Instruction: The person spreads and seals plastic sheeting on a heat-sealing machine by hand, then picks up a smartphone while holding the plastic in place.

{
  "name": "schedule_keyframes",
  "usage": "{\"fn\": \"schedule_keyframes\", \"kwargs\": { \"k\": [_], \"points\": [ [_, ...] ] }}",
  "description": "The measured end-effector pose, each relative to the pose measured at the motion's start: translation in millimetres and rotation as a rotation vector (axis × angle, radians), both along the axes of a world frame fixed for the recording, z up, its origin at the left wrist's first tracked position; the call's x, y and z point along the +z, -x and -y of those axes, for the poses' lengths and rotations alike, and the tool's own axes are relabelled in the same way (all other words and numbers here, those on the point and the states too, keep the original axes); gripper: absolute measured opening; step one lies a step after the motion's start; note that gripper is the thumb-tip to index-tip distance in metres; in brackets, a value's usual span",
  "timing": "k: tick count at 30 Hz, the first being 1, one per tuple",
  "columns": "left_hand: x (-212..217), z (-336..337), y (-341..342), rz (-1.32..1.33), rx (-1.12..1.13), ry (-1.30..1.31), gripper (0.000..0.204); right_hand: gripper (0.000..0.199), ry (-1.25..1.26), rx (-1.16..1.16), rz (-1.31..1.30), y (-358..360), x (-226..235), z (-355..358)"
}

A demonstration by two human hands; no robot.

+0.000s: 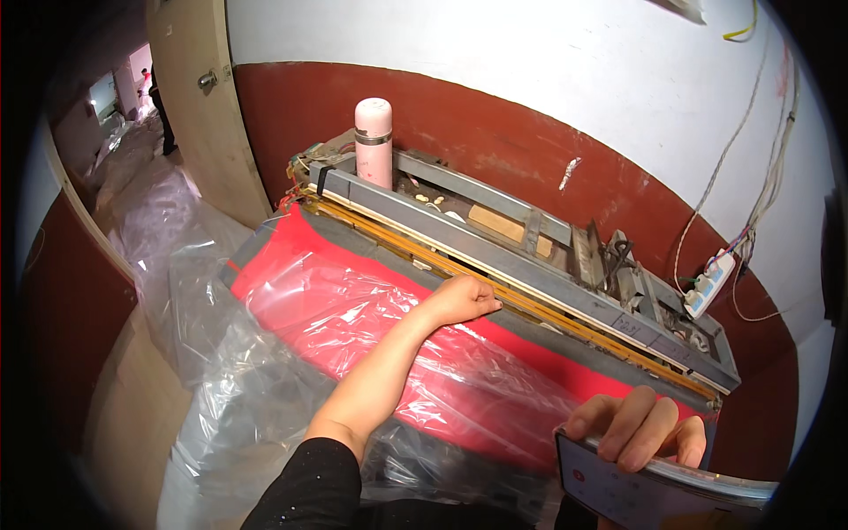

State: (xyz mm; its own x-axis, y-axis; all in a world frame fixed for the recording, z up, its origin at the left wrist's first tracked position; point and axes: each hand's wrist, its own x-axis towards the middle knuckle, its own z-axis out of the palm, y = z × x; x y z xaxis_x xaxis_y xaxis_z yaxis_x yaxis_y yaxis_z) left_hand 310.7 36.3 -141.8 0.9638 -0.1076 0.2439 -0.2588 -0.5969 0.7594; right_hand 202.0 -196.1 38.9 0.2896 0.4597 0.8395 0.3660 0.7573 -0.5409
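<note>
1. When working clear film (234, 389) over red fabric (293, 234), probably best to smooth creases outward, free of yellow rails (618, 347).
2. Left hand (464, 300) beside rails, fingers curled; pinching what, cannot tell. Right hand (638, 426) clasping phone (609, 486), near right.
3. Fabric mid-scene on gray surface (402, 256); beyond, metal frame (503, 251) bearing pink flask (374, 146); behind, red-and-white wall (424, 97); far left, door (199, 106).

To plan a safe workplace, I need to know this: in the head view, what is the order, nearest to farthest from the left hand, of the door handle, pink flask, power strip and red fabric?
From the left hand:
1. Red fabric, right beside and below it.
2. Pink flask, ahead, to the left.
3. Power strip, right side.
4. Door handle, far upper left.
</note>
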Motion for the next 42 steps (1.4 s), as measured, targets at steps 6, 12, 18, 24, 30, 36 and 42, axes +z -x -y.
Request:
{"fn": "schedule_keyframes", "kwargs": {
  "k": [6,12,18,24,30,36,42],
  "points": [
    [-2.5,-0.2,-0.2,0.034,0.003,0.0,0.029,0.066,0.031,0.02,-0.004,-1.1,1.4,2.8],
    [1.4,0.4,-0.3,-0.068,0.01,0.03,0.031,0.067,0.013,0.03,0.024,-3.0,1.0,-0.1],
    [2.6,-0.3,-0.3,-0.089,0.018,0.012,0.03,0.065,0.019,0.031,0.005,-3.4,1.5,2.1],
    [0.0,1.9,0.7,0.023,0.002,0.009,0.031,0.063,-0.042,-0.002,-0.029,1.7,-0.9,-2.0],
    [-1.6,0.4,0.0,0.007,-0.003,0.023,0.031,0.064,-0.064,-0.019,-0.05,4.5,-2.8,-4.5],
    [-3.4,-0.3,-2.0,0.038,0.0,0.0,0.031,0.066,-0.017,-0.002,0.006,0.0,0.7,-0.4],
    [-2.4,1.0,-1.6,0.009,-0.002,0.033,0.032,0.064,-0.069,-0.029,-0.033,2.9,-2.1,-4.5]
  ]
}}
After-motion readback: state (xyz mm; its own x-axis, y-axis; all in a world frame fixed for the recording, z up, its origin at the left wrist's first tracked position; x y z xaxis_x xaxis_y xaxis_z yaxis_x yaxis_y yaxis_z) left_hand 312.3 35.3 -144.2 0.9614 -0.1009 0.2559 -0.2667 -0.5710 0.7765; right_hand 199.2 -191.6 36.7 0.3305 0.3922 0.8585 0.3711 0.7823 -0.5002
